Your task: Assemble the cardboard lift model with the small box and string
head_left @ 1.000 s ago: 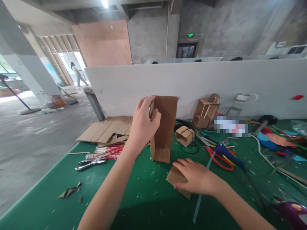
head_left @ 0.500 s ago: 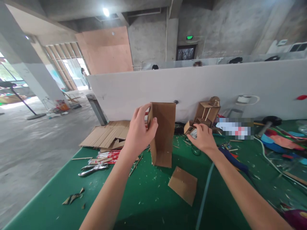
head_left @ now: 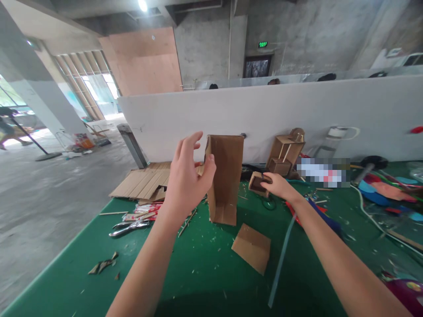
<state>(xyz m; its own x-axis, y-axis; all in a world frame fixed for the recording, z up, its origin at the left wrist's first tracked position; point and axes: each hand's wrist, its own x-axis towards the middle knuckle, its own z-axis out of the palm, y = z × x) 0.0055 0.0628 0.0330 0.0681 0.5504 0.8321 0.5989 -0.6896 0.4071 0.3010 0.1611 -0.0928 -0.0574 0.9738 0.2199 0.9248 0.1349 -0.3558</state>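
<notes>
A tall cardboard box with an open front stands upright on the green table. Beside its left wall is my left hand, fingers and thumb spread apart; whether the thumb touches the box edge is hard to tell. My right hand grips a small open cardboard box by its right side, to the right of the tall one. Behind that hand stands a cardboard model with thin sticks and a round piece on top. A loose cardboard piece lies flat in front.
On the left lie metal pliers, red-and-white packets and flat cardboard sheets. A bluish strip lies at front right, with coloured scraps and a cable beyond. A white partition closes off the back.
My left hand has loosened from the tall box's edge, its fingers spreading leftward. My right hand has turned the small box, so its open side now shows. The view has shifted slightly.
</notes>
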